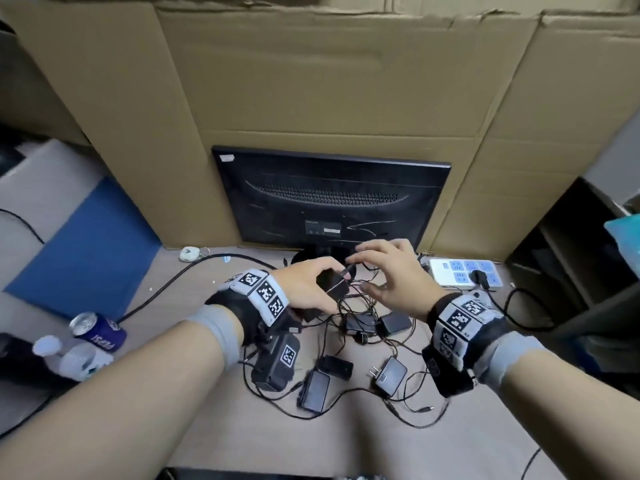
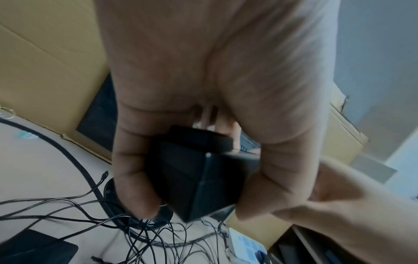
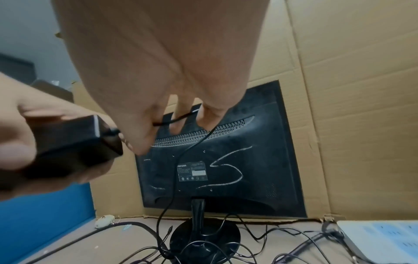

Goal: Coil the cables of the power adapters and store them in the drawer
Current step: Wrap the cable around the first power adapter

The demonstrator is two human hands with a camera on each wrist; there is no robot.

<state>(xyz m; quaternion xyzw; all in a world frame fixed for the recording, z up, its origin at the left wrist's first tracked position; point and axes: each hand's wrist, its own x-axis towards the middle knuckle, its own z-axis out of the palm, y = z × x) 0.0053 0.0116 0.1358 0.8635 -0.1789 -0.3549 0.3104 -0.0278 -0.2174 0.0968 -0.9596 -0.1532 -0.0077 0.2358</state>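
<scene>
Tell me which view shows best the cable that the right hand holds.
The right wrist view: there the thin cable runs from the black adapter across the right hand fingers and hangs down. The head view shows it only small and blurred between the hands. In the left wrist view the adapter and left hand hide it.

Loose adapters (image 1: 360, 348) and tangled cables (image 1: 349, 303) crowd the desk below; the monitor (image 1: 332, 199) blocks behind.

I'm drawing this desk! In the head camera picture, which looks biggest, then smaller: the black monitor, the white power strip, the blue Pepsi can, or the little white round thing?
1. Black flat monitor, seen from behind
2. White power strip with blue sockets
3. Blue Pepsi can lying on its side, close to the strip in looks, and nearer the camera
4. Small white round object
</scene>
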